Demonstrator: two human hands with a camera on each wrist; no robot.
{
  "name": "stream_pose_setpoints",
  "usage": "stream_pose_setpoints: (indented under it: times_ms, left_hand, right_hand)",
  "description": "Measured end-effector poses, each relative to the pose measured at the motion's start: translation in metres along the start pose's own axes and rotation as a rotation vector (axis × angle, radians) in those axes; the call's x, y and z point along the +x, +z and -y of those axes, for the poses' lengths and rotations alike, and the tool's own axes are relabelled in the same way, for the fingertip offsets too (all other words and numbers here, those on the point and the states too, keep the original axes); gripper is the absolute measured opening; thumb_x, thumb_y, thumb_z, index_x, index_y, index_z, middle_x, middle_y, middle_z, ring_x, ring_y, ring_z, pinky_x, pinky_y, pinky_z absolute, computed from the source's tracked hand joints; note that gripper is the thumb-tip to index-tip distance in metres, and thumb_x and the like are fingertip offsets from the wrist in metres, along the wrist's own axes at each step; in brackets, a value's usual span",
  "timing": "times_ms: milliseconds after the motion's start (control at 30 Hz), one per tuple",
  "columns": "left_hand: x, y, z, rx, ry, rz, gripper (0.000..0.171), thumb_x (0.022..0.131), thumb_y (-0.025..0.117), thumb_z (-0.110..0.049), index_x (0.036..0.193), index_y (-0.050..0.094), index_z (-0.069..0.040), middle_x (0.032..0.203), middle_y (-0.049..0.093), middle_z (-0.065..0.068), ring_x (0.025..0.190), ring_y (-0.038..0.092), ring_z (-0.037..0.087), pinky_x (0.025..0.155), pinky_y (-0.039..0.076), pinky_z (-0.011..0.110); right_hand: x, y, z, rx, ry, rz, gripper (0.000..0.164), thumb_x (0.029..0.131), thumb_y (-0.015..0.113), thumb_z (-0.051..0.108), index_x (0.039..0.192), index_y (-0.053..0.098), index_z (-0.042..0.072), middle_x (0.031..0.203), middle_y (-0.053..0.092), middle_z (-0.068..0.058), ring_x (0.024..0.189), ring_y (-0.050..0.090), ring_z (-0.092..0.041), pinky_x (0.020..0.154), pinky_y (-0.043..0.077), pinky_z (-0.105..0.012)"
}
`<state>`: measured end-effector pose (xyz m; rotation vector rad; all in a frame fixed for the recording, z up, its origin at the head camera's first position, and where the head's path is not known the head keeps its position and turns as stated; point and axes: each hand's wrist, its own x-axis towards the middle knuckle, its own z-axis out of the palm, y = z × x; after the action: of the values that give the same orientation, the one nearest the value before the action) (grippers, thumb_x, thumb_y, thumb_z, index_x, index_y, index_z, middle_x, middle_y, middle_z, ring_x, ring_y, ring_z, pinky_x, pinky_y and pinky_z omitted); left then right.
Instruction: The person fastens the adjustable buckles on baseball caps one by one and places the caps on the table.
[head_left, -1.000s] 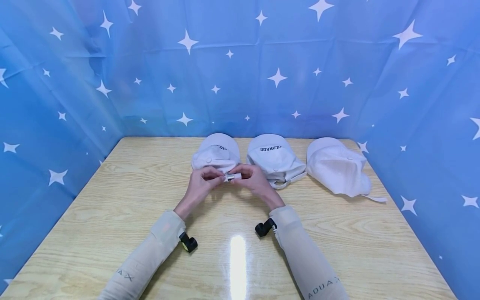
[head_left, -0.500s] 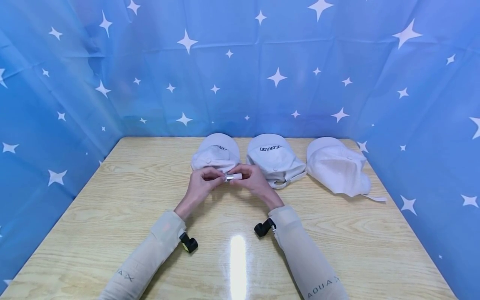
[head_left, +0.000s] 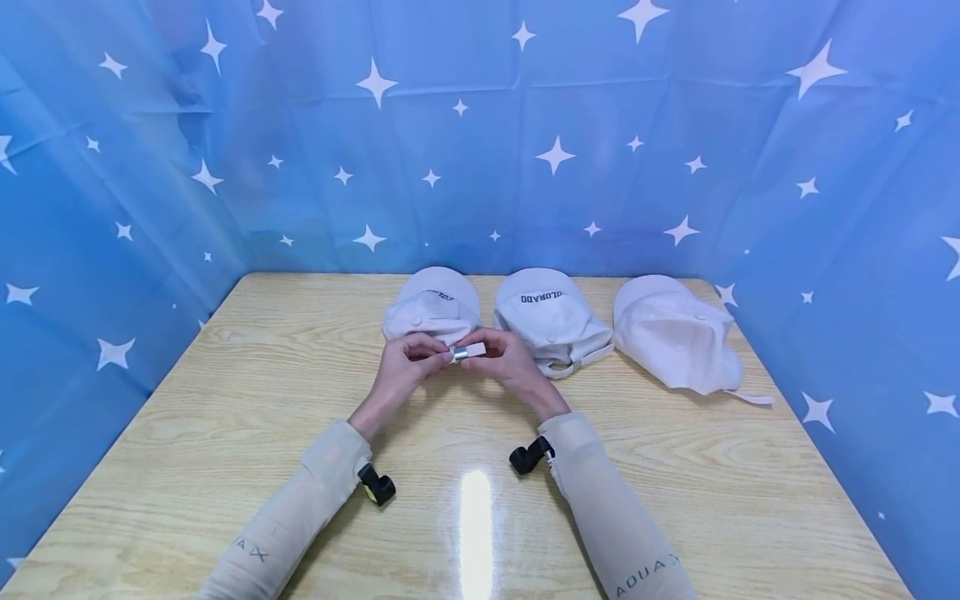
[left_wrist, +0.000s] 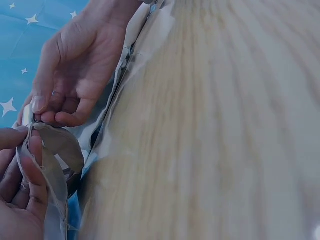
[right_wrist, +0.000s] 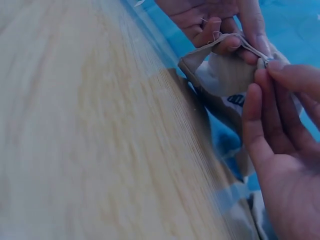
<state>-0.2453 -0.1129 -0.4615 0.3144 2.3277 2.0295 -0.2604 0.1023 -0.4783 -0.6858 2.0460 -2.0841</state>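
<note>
A white cap [head_left: 429, 312] lies at the back of the table, the leftmost in its row, its brim toward the curtain. My left hand [head_left: 401, 371] pinches its back strap edge between thumb and fingers. Opposite, my right hand [head_left: 513, 367] pinches the free end of the white strap [head_left: 476, 350]. A silver metal buckle [head_left: 460, 353] shows between the two hands. Seen from the left wrist, the cap's rear opening [left_wrist: 60, 145] gapes below the fingertips. In the right wrist view, both hands meet at the strap, and fingers hide much of the buckle.
A second white cap [head_left: 543, 312] with dark lettering lies right of my hands, its strap fastened. Farther right is a third white cap [head_left: 671, 333], its strap [head_left: 750, 398] loose on the wooden table [head_left: 247, 408]. A blue star-patterned curtain [head_left: 480, 192] surrounds the table.
The strap's right end has tilted slightly upward, and the silver buckle has turned a little. Both hands stay in nearly the same place, and the other caps have not moved.
</note>
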Motion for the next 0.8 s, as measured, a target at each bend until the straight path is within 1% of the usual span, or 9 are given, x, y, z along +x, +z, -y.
stream_pose_setpoints:
  times_ms: [100,133,233,333,367,433,600,700,800]
  left_hand:
    - [0.0000,-0.0005,-0.0006,-0.028,-0.010,0.008,0.019,0.090,0.079,-0.007,0.103,0.073,0.005,0.087,0.078,0.003,0.088,0.075,0.033,0.077,0.063,0.032]
    - [-0.0001,-0.0007,-0.0009,-0.031,-0.010,0.009,0.019,0.090,0.079,-0.007,0.103,0.073,0.005,0.087,0.077,0.003,0.088,0.075,0.033,0.077,0.063,0.031]
    - [-0.0007,-0.0017,-0.0017,-0.022,0.001,0.018,0.020,0.090,0.080,-0.009,0.102,0.074,0.005,0.086,0.077,0.004,0.083,0.074,0.025,0.074,0.061,0.027]
    - [-0.0014,-0.0026,-0.0016,0.004,0.018,0.028,0.023,0.090,0.081,-0.015,0.101,0.074,0.003,0.086,0.077,0.004,0.078,0.071,0.016,0.069,0.056,0.024]
    - [-0.0015,-0.0028,-0.0017,0.008,0.023,0.032,0.023,0.090,0.081,-0.016,0.101,0.074,0.003,0.087,0.077,0.005,0.078,0.070,0.014,0.069,0.056,0.023]
    - [-0.0016,-0.0029,-0.0019,0.010,0.032,0.035,0.023,0.089,0.082,-0.016,0.101,0.074,0.002,0.090,0.078,0.006,0.081,0.071,0.013,0.072,0.057,0.023]
    - [-0.0015,-0.0021,-0.0031,0.034,0.062,0.039,0.016,0.091,0.079,-0.011,0.100,0.074,0.002,0.094,0.078,0.010,0.088,0.072,0.011,0.081,0.059,0.022]
    - [-0.0015,-0.0013,-0.0033,0.056,0.077,0.034,0.014,0.092,0.077,-0.009,0.099,0.074,0.002,0.096,0.077,0.013,0.088,0.072,0.010,0.082,0.058,0.022]
    - [-0.0014,-0.0005,-0.0037,0.075,0.084,0.016,0.013,0.091,0.078,-0.010,0.099,0.075,0.001,0.095,0.077,0.013,0.087,0.071,0.010,0.080,0.058,0.021]
  right_hand:
    - [-0.0005,-0.0004,0.0002,0.016,0.014,-0.002,0.027,0.092,0.074,-0.001,0.118,0.069,-0.005,0.107,0.069,-0.001,0.089,0.070,-0.017,0.078,0.058,-0.023]
    - [-0.0006,-0.0005,0.0003,0.021,0.021,-0.005,0.027,0.092,0.074,0.000,0.118,0.069,-0.005,0.107,0.069,-0.002,0.089,0.070,-0.019,0.079,0.058,-0.024]
    - [-0.0012,-0.0004,0.0019,0.038,0.041,-0.015,0.027,0.092,0.074,-0.001,0.118,0.069,-0.005,0.107,0.070,-0.005,0.089,0.070,-0.021,0.078,0.058,-0.024]
    - [-0.0015,0.0001,0.0030,0.049,0.042,-0.016,0.026,0.091,0.074,-0.002,0.117,0.069,-0.005,0.107,0.069,-0.005,0.087,0.069,-0.017,0.078,0.057,-0.023]
    - [-0.0015,0.0002,0.0033,0.052,0.039,-0.013,0.026,0.091,0.074,-0.003,0.116,0.069,-0.005,0.107,0.069,-0.004,0.087,0.068,-0.015,0.077,0.057,-0.022]
    - [-0.0013,0.0004,0.0035,0.053,0.027,-0.006,0.026,0.090,0.074,-0.004,0.116,0.068,-0.006,0.106,0.068,-0.001,0.086,0.067,-0.012,0.077,0.056,-0.022]
    - [-0.0011,0.0005,0.0035,0.048,0.009,0.009,0.027,0.090,0.074,-0.003,0.115,0.066,-0.008,0.105,0.068,0.000,0.087,0.066,-0.011,0.079,0.056,-0.022]
    - [-0.0014,0.0007,0.0033,0.047,0.014,0.006,0.026,0.090,0.074,-0.002,0.115,0.066,-0.007,0.105,0.069,0.000,0.088,0.067,-0.012,0.080,0.057,-0.022]
    - [-0.0010,0.0014,0.0035,0.037,0.013,-0.002,0.026,0.090,0.074,-0.003,0.114,0.067,-0.007,0.105,0.069,0.000,0.088,0.067,-0.012,0.080,0.057,-0.022]
